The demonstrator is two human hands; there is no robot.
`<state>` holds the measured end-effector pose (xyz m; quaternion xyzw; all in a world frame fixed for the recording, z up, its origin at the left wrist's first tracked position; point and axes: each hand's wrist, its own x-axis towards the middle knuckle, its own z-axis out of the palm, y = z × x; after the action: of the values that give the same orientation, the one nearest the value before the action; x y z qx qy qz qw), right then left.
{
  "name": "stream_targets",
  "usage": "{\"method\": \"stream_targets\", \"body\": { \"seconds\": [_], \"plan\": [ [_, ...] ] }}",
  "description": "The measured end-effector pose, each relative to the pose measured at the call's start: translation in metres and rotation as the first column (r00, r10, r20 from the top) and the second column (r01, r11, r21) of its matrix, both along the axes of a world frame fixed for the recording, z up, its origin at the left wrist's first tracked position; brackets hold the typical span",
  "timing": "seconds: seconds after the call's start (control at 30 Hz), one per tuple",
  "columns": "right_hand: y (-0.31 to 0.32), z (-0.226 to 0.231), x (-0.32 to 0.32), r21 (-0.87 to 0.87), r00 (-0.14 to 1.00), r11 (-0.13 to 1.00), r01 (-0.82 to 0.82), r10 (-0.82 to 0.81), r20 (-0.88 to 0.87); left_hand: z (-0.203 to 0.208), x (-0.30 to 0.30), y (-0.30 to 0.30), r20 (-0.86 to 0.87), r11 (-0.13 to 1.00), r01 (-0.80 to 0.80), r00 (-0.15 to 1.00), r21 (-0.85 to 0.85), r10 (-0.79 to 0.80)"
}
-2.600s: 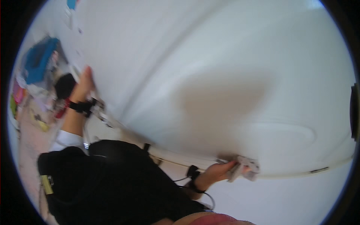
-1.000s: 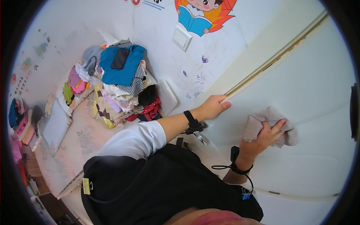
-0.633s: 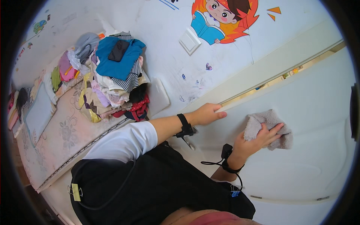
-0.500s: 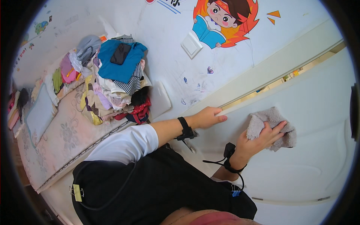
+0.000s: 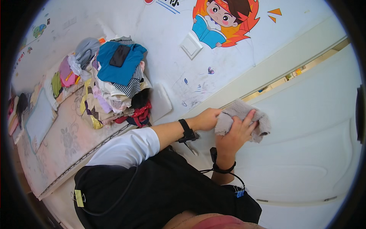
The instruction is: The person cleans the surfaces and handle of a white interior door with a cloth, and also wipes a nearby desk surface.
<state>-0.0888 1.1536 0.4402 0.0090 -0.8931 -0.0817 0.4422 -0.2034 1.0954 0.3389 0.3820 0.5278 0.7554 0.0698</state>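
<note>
A grey fluffy cloth (image 5: pixel 240 108) lies bunched against the white door (image 5: pixel 305 126), close to the door's edge. My right hand (image 5: pixel 235 136) presses it to the door, with the fingers over the cloth and part of it gathered up at the fingertips. Just to the left, my left hand (image 5: pixel 206 119) is at the door's edge, curled round it. The cloth touches that hand and hides its thumb tip and fingertips. A metal door handle (image 5: pixel 191 149) shows below my left wrist.
Through the narrow gap by the door frame (image 5: pixel 282 63), a lit space shows. A light switch (image 5: pixel 191 45) and a cartoon sticker (image 5: pixel 217 24) are on the wall. To the left, a bed (image 5: pixel 65 131) bears a tall clothes pile (image 5: pixel 110 91), with a dark phone (image 5: pixel 119 56) on top.
My right hand has slid the cloth left across the door, from its panel to its edge beside my left hand. My left hand has stayed at the edge.
</note>
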Motion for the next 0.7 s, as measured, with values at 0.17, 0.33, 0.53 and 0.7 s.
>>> {"method": "stream_targets", "body": {
  "seconds": [0.17,0.33,0.53,0.7],
  "plan": [
    [-0.019,-0.018,-0.007,-0.028,0.986,0.994,-0.103,0.106,0.130,0.017,0.008,-0.009,0.188,0.908,0.224,0.934,0.353,-0.304],
    [-0.007,-0.011,-0.005,0.008,0.992,0.992,-0.127,0.127,-0.009,-0.004,-0.001,-0.007,0.446,0.700,0.376,0.567,0.608,-0.692],
    [0.036,0.051,0.016,0.011,0.965,1.000,-0.017,0.019,-0.262,0.008,-0.001,-0.010,0.064,0.938,0.148,0.989,-0.314,-0.135],
    [0.041,0.045,0.023,-0.019,0.949,0.999,0.035,-0.039,-0.312,0.007,0.007,-0.007,0.048,0.970,0.093,0.995,-0.224,-0.085]
  ]
}}
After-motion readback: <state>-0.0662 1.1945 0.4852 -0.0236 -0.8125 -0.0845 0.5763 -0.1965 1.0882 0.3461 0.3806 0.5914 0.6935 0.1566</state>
